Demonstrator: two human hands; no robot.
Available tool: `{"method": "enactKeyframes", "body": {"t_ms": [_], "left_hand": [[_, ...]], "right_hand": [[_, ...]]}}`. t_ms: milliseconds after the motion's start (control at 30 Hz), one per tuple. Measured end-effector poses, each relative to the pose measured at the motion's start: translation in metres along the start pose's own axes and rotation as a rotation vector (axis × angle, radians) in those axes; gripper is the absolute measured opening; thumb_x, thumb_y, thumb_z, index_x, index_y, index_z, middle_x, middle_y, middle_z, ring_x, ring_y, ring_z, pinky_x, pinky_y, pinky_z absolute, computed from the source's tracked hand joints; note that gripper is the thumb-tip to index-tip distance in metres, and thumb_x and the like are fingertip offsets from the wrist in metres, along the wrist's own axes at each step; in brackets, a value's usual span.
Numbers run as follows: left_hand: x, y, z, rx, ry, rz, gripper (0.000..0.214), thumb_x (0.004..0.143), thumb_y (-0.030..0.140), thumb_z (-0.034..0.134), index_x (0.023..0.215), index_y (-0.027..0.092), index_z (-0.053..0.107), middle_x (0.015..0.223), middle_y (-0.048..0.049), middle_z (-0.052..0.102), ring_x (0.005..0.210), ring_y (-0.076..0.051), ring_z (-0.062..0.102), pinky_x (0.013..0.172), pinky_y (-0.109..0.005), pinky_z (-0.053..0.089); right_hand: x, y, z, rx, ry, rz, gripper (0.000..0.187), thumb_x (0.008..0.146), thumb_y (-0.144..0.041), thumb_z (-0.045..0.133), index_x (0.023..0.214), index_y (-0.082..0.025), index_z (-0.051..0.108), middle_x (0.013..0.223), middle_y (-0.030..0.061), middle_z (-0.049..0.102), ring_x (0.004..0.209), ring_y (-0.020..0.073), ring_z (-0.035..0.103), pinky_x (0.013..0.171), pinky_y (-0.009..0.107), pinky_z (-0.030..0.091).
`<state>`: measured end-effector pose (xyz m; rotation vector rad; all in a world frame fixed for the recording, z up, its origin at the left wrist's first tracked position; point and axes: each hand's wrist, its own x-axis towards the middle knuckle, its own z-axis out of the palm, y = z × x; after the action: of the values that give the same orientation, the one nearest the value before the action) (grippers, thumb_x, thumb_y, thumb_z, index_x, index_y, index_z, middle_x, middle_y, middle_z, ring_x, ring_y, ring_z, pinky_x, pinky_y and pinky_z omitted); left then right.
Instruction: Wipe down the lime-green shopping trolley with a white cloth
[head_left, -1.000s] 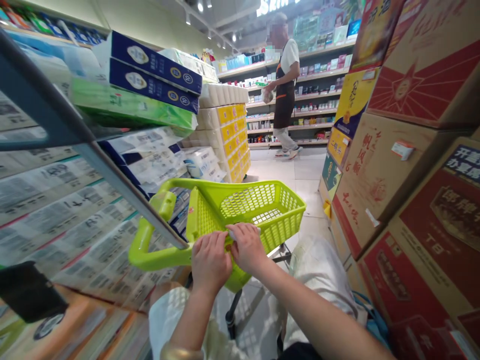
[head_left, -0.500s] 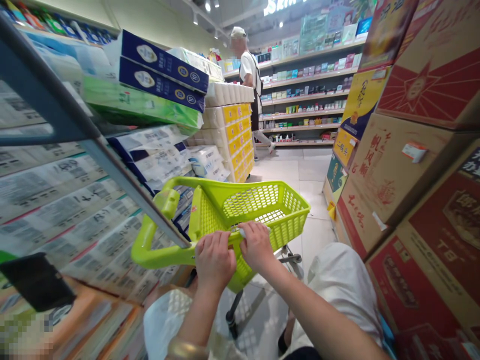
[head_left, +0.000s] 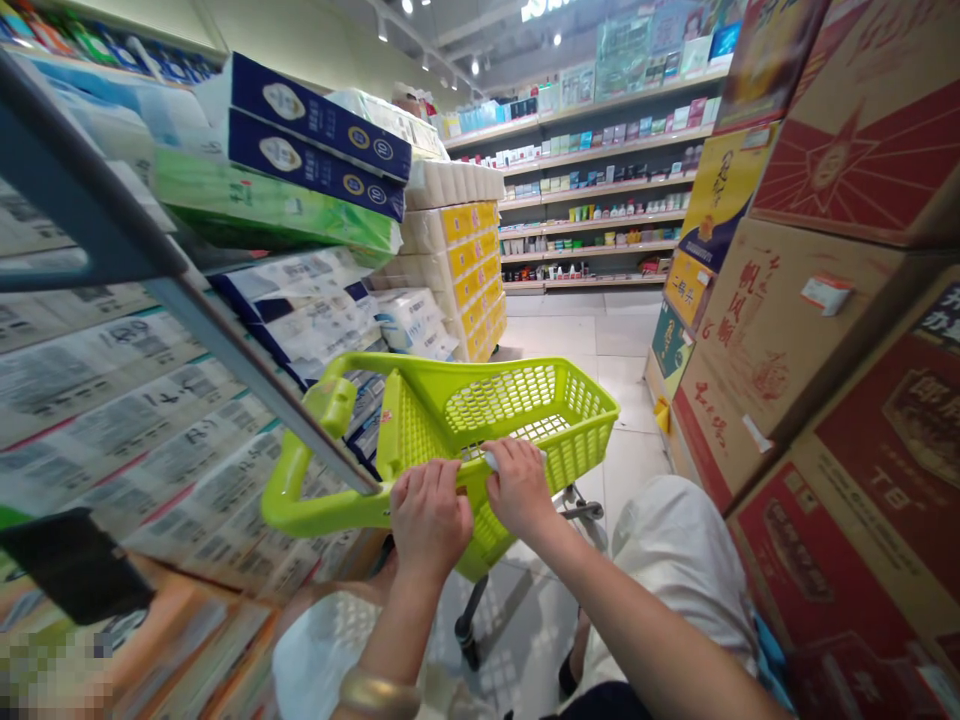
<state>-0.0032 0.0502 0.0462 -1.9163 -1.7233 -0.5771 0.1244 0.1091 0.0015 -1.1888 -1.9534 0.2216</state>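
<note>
Gold bangle [head_left: 379, 692] at lower centre, around left wrist. Just beyond, left hand [head_left: 431, 518] with fingers bent firmly over near rim of green shopping cart [head_left: 577, 445]. Beside it, at centre of frame, right hand [head_left: 519, 485] curled over same rim, with small white thing [head_left: 491, 460] showing under the fingers; cannot tell what. Cart at mid-frame, lying crosswise, push handle [head_left: 281, 495] toward left, basket end toward right. Judging by the double grip, a step of holding or guiding cart by its side. For any move from here, seemingly needed: both hands in step, wheels clear of wrapped packs [head_left: 142, 390] at left and cartons [head_left: 795, 320] at right. Farther, pale floor [head_left: 574, 335] between stacks; farthest, across upper centre, shelves [head_left: 600, 188] of small boxes and bottles.
</note>
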Motion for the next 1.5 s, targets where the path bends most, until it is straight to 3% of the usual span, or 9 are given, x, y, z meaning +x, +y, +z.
{"method": "enactKeyframes", "body": {"t_ms": [167,400,500,667,800,967,1067,1267,1500], "left_hand": [[-0.002,-0.003,-0.003,-0.007,-0.015,0.014,0.03,0.074,0.01,0.051,0.1,0.019,0.061,0.09,-0.0056,0.068,0.094,-0.026,0.059,0.091,-0.041,0.035],[-0.004,-0.006,-0.004,0.012,0.004,0.013,0.029,0.075,0.01,0.052,0.101,0.02,0.062,0.092,-0.0058,0.069,0.096,-0.026,0.06,0.091,-0.041,0.035],[-0.003,-0.003,-0.003,0.02,0.017,-0.005,0.027,0.075,0.011,0.052,0.1,0.019,0.062,0.091,-0.006,0.069,0.095,-0.026,0.059,0.091,-0.041,0.035],[-0.004,-0.004,-0.003,0.021,0.032,0.008,0.026,0.075,0.011,0.052,0.098,0.019,0.061,0.088,-0.0051,0.068,0.092,-0.026,0.059,0.09,-0.041,0.035],[-0.006,-0.01,-0.001,0.013,0.044,0.034,0.029,0.074,0.01,0.052,0.1,0.019,0.061,0.09,-0.0042,0.068,0.094,-0.025,0.059,0.09,-0.041,0.035],[-0.007,-0.008,0.002,0.008,0.058,0.023,0.028,0.072,0.011,0.054,0.099,0.02,0.061,0.09,-0.0042,0.068,0.093,-0.026,0.059,0.091,-0.041,0.035],[-0.007,-0.002,0.001,0.019,0.062,-0.012,0.026,0.073,0.011,0.054,0.097,0.02,0.061,0.088,-0.0042,0.067,0.092,-0.026,0.059,0.09,-0.041,0.035],[-0.011,0.0,-0.002,0.02,0.056,0.009,0.028,0.072,0.01,0.053,0.097,0.019,0.061,0.086,-0.0039,0.066,0.09,-0.025,0.059,0.089,-0.041,0.035],[-0.015,-0.002,-0.001,0.038,0.074,0.036,0.028,0.074,0.01,0.053,0.099,0.019,0.061,0.089,-0.0049,0.068,0.092,-0.025,0.058,0.09,-0.041,0.035]], "right_hand": [[-0.003,-0.017,0.005,0.085,-0.038,-0.092,0.044,0.074,-0.011,0.054,0.116,-0.022,0.057,0.11,0.0059,0.062,0.104,0.0229,0.051,0.097,0.037,0.035],[-0.004,0.022,-0.007,-0.01,0.014,-0.007,0.04,0.076,-0.009,0.051,0.113,-0.02,0.06,0.107,0.0075,0.064,0.103,0.0237,0.051,0.096,0.037,0.035],[-0.006,0.013,-0.003,0.011,0.05,0.035,0.04,0.074,-0.008,0.052,0.111,-0.02,0.061,0.105,0.0072,0.064,0.102,0.0243,0.05,0.097,0.037,0.034],[-0.009,-0.009,0.005,0.087,0.02,-0.065,0.045,0.073,-0.009,0.054,0.115,-0.022,0.058,0.112,0.0051,0.063,0.105,0.0229,0.05,0.099,0.036,0.033],[-0.009,0.011,-0.002,0.05,-0.004,-0.099,0.042,0.076,-0.01,0.053,0.116,-0.023,0.059,0.112,0.0052,0.063,0.105,0.0219,0.051,0.097,0.035,0.034],[-0.011,0.038,-0.009,0.008,0.079,0.005,0.042,0.074,-0.007,0.051,0.112,-0.021,0.061,0.106,0.0071,0.064,0.106,0.0241,0.051,0.098,0.038,0.034],[-0.014,0.024,-0.003,0.047,0.12,0.048,0.041,0.072,-0.006,0.051,0.109,-0.02,0.062,0.103,0.007,0.064,0.103,0.0244,0.051,0.097,0.038,0.034],[-0.019,-0.006,0.003,0.147,0.083,-0.092,0.045,0.072,-0.007,0.051,0.114,-0.021,0.059,0.109,0.0054,0.063,0.105,0.0227,0.051,0.099,0.037,0.034],[-0.02,0.035,-0.013,0.025,0.059,-0.138,0.043,0.076,-0.009,0.051,0.116,-0.022,0.059,0.111,0.0065,0.064,0.107,0.0224,0.052,0.099,0.036,0.035]]}}
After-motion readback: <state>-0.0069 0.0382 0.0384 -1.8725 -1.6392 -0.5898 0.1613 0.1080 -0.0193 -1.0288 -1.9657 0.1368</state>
